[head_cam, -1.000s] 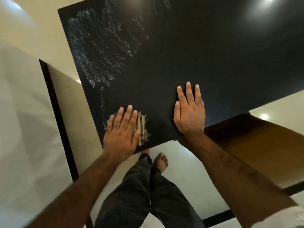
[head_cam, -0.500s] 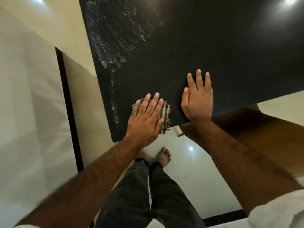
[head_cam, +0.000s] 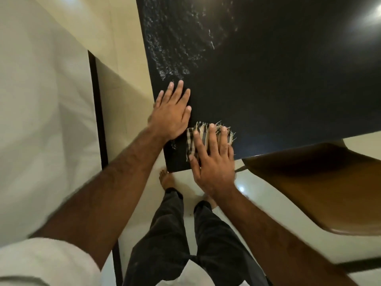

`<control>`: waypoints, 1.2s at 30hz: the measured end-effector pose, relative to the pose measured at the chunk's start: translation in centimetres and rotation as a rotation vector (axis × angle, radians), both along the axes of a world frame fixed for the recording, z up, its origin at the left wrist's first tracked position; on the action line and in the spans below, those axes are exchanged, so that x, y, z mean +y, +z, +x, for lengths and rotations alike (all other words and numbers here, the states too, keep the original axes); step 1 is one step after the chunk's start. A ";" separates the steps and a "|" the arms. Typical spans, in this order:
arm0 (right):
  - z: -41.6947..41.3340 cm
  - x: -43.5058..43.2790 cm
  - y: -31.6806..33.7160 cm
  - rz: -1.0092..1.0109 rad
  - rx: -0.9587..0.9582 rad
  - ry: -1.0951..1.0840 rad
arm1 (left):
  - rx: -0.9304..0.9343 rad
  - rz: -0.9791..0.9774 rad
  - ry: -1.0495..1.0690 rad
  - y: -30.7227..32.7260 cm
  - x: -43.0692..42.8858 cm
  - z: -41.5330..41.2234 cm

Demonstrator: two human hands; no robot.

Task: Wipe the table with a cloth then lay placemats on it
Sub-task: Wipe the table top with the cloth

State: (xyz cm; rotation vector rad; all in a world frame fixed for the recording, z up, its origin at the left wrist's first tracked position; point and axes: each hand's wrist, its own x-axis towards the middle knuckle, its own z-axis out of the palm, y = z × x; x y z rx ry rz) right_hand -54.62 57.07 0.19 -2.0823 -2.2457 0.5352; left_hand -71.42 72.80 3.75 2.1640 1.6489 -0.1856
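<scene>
right hand (head_cam: 213, 162): flat, fingers together, pressing cloth (head_cam: 203, 139) at table's (head_cam: 278, 89) 6 o'clock corner | left hand (head_cam: 171, 114): flat on table, fingers slightly spread, 10 o'clock of cloth; chair (head_cam: 319, 188) at 3 o'clock

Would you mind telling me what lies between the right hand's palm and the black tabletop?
In the head view, a folded striped cloth with frayed edges lies flat between the right hand and the black tabletop.

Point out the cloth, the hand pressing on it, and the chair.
cloth (head_cam: 201, 133), head view, striped fabric above the fingers.
right hand (head_cam: 213, 168), head view, back of the hand.
chair (head_cam: 321, 186), head view, brown seat surface.
</scene>
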 end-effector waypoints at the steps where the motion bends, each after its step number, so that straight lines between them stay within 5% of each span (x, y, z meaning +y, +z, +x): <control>1: -0.3 0.3 -0.1 0.012 0.000 -0.008 | -0.010 -0.012 -0.004 0.0 1.0 -0.3; 11: 1.6 18.1 -0.9 0.124 -0.100 -0.363 | 0.054 0.039 -0.025 -1.9 1.6 -4.9; 18: -2.7 7.8 -0.1 0.064 -0.024 -0.094 | 0.085 0.140 -0.144 -2.4 2.7 -7.5; 21: 0.8 6.4 -0.4 0.013 -0.078 -0.254 | 0.077 0.131 -0.167 -2.9 3.0 -7.8; 26: 2.8 17.1 -0.9 0.070 -0.077 -0.561 | 0.038 0.128 -0.163 -3.6 3.3 -8.1; 31: -3.4 17.3 -0.1 0.096 -0.076 -0.305 | -0.006 0.110 -0.159 -3.0 3.1 -8.1; 36: -4.4 9.6 1.6 -0.118 0.068 -0.108 | -0.026 0.062 -0.150 -1.7 3.4 -8.4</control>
